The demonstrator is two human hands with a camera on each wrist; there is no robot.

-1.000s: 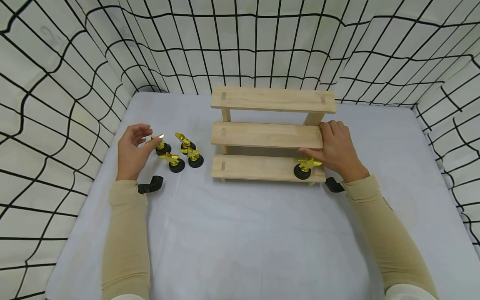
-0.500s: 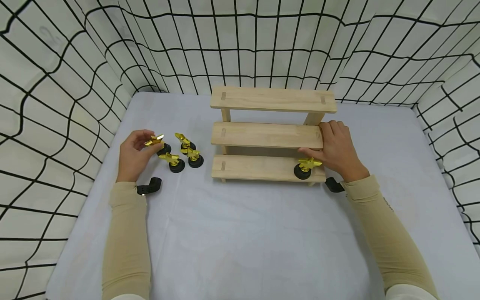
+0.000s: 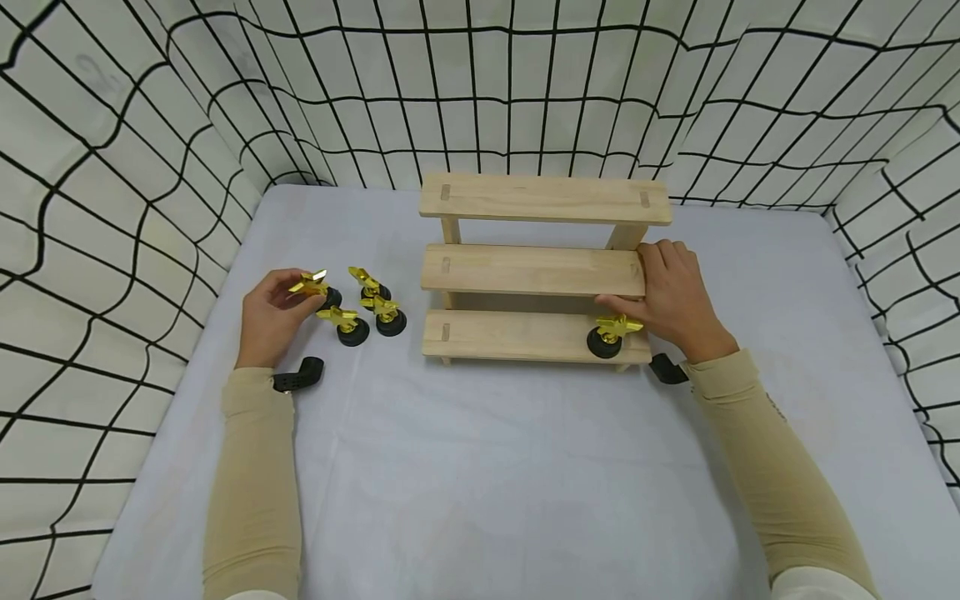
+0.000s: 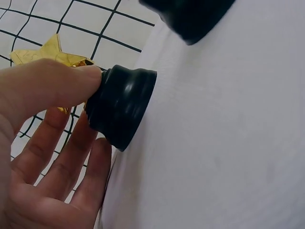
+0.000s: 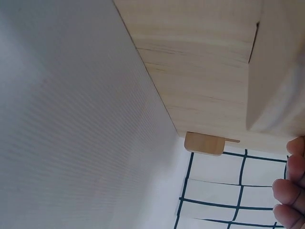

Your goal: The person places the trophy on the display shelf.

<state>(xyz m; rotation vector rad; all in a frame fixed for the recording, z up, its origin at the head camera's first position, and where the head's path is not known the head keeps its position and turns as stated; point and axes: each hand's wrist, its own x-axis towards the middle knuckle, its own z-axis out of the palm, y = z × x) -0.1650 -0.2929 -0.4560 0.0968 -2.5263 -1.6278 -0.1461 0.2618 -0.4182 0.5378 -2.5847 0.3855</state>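
At the left of the head view, my left hand (image 3: pixel 272 325) pinches a small star trophy (image 3: pixel 311 283) with a gold star and a round black base. Up close in the left wrist view, the thumb lies across its neck above the black base (image 4: pixel 125 102), fingers behind. My right hand (image 3: pixel 678 300) grips the right end of the middle board of a three-tier wooden shelf (image 3: pixel 532 271), its thumb along the front edge. Just below that thumb, another star trophy (image 3: pixel 609 336) stands on the lowest board. The right wrist view shows the shelf's wooden side (image 5: pixel 200 71) and some fingertips (image 5: pixel 288 191).
Three more star trophies stand close together right of my left hand: a front one (image 3: pixel 348 327), a right one (image 3: pixel 387 317) and a back one (image 3: pixel 367 283). A white cloth (image 3: pixel 487 467) covers the table. Black wire grid (image 3: pixel 510 100) borders its back and sides.
My left hand has shifted slightly right and toward me, its fingers settling around the star trophy. The right hand and the shelf stay where they were.
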